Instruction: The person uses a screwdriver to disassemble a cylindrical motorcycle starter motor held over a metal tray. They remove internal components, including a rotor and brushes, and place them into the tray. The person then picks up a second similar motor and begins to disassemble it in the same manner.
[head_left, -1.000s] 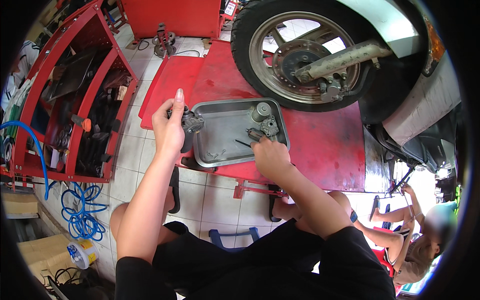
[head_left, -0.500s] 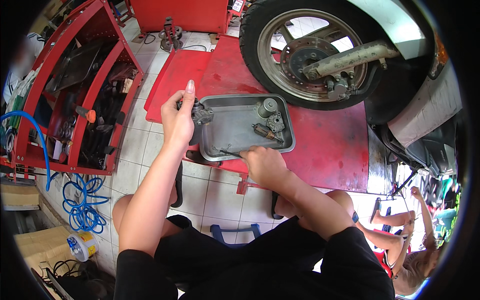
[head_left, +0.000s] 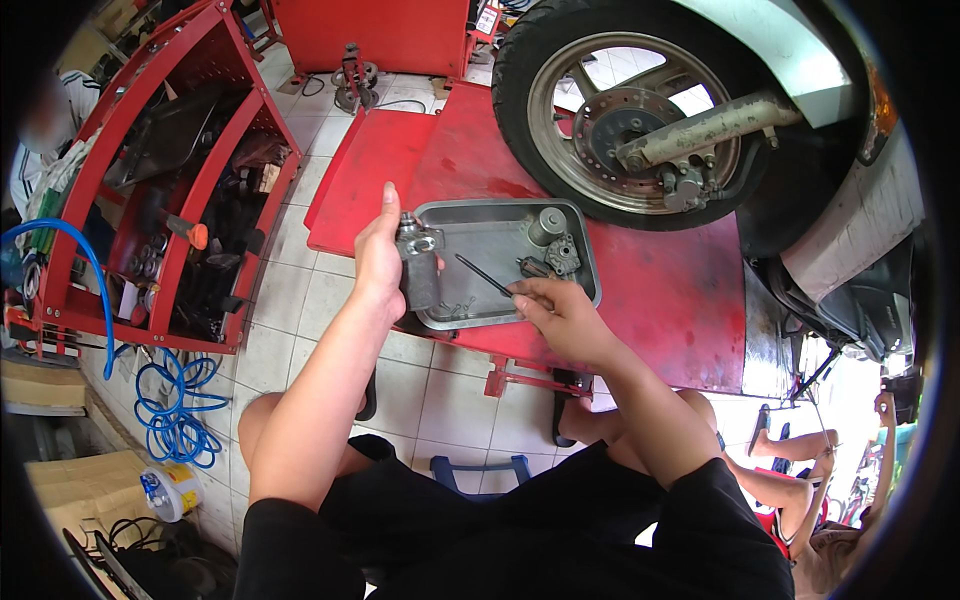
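Note:
My left hand (head_left: pixel 378 262) is wrapped round a grey metal part (head_left: pixel 420 275) that looks like a carburetor body, held upright over the tray's left end. A slim black rod (head_left: pixel 483 274) is pinched in my right hand (head_left: pixel 553 312), its tip pointing up and left toward that part. Its kind is unclear. Below both hands lies a shallow grey metal tray (head_left: pixel 500 207). At its right end sit a metal cylinder (head_left: pixel 547 226), a small cast metal housing (head_left: pixel 564 256) and a partly hidden dark cylindrical piece (head_left: pixel 535 267). Several tiny metal bits (head_left: pixel 460 305) lie near its front edge.
The tray rests on a red lift table (head_left: pixel 660 290). Behind it stands a motorcycle wheel (head_left: pixel 625 125). A red tool cart (head_left: pixel 165 180) and a coiled blue hose (head_left: pixel 180 405) are at left, near a white bucket (head_left: pixel 172 492). Another person (head_left: pixel 800 490) sits at lower right.
My right hand has lifted the black rod from the tray's front edge and swung its tip upward. My left hand has turned the carburetor-like part, so more of its body shows.

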